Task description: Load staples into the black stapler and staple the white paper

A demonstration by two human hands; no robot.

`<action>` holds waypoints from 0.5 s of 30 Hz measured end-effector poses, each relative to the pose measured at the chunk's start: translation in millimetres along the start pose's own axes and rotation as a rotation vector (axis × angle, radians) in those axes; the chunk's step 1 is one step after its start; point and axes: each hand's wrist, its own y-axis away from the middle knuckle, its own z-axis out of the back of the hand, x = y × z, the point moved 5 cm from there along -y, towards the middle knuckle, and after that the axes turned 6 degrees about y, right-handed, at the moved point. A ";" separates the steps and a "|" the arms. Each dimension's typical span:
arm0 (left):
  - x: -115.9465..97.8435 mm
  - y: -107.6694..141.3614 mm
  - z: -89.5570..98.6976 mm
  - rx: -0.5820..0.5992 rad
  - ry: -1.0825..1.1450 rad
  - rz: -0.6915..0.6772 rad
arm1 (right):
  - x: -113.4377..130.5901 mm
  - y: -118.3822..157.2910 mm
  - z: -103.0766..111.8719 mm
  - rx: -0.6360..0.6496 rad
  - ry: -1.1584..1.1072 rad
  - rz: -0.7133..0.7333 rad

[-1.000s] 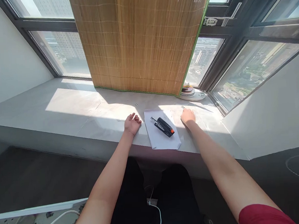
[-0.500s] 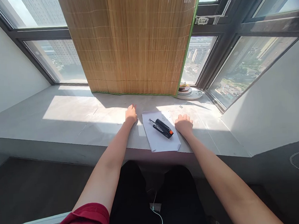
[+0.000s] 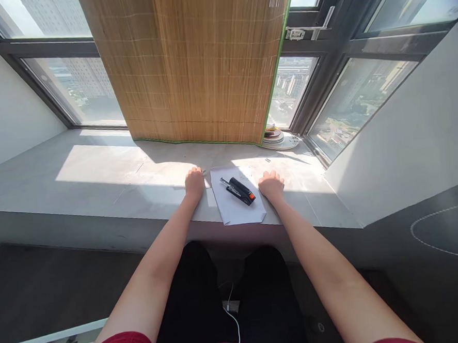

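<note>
A black stapler (image 3: 238, 191) with an orange end lies opened out on white paper sheets (image 3: 231, 212). The paper rests on the pale window sill, its near edge by the sill's front edge. Left of the sheets my left hand (image 3: 194, 184) rests on the sill, fingers curled into a fist. A tiny greyish bit shows beside its knuckles, too small to name. My right hand (image 3: 271, 184) is likewise a fist, set down close to the paper's right edge. Neither hand touches the stapler.
A bamboo blind (image 3: 192, 70) hangs over the window behind the sill (image 3: 97, 166). Stacked plates (image 3: 279, 141) stand in the back right corner. A small dark strip (image 3: 267, 160) lies on the sill behind my right hand. A white cable (image 3: 237, 329) runs between my legs.
My left hand has turned and drawn its fingers in, where a finger stuck out before. My right hand stays a fist. The whole view has shifted slightly; the stapler keeps its place on the paper.
</note>
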 end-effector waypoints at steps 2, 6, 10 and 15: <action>-4.0 12.8 2.6 -0.053 0.163 -0.034 | -0.7 -1.3 -0.6 0.007 -0.026 -0.009; -8.3 38.5 8.6 -0.134 0.603 -0.074 | -3.6 -5.9 0.8 0.000 -0.100 -0.037; -7.6 48.1 5.9 -0.053 0.780 -0.028 | -1.0 -1.2 13.5 -0.101 -0.357 -0.003; -7.4 44.8 1.7 0.020 0.869 -0.073 | 24.4 34.4 30.7 -0.248 -0.899 0.276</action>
